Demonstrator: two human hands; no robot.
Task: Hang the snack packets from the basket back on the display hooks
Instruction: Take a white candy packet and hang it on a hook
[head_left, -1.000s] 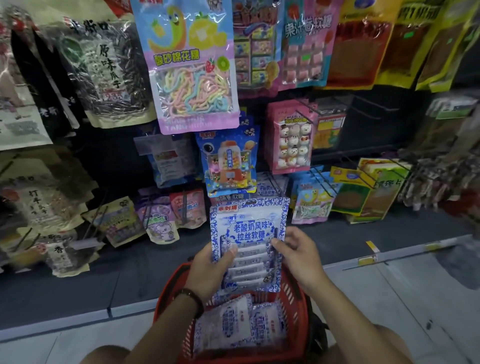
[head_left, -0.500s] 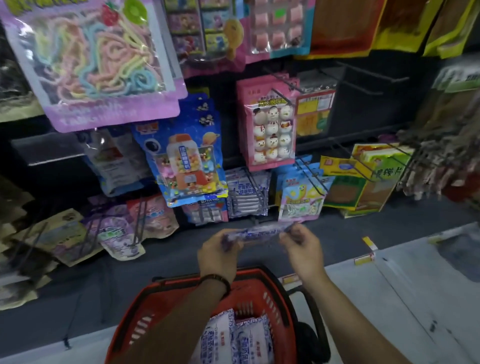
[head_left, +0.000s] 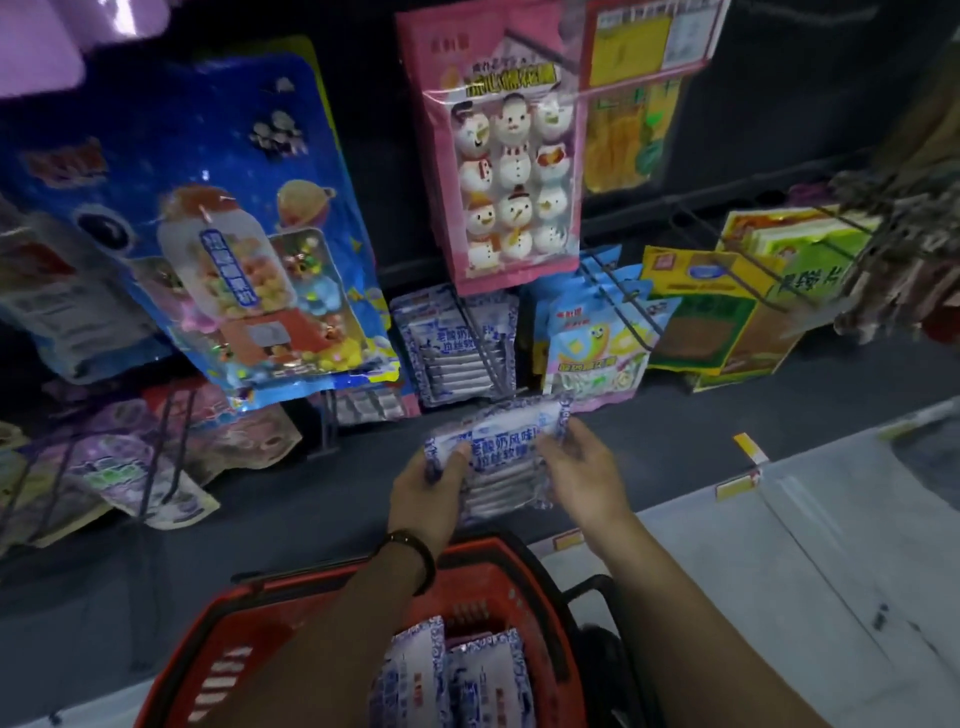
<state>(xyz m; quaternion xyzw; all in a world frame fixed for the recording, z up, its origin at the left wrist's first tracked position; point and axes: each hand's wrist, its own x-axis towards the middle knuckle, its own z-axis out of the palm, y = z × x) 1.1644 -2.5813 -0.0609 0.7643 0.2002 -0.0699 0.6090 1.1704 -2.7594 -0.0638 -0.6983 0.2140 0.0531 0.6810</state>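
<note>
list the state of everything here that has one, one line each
held packet, off the hook, tilted, gripped at both side edges
left hand, grips the packet's left edge, thumb on front
right hand, holds the packet's right edge
basket, holding more packets
basket packets, in the basket, not yet hung
hooked packets, hanging on their hook
snowman packet, hanging

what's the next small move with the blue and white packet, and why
Probably raise the blue-and-white packet, gripped by the left hand and right hand, so its top edge meets the hook tip just above; matching hung packets there mark its place.
</note>
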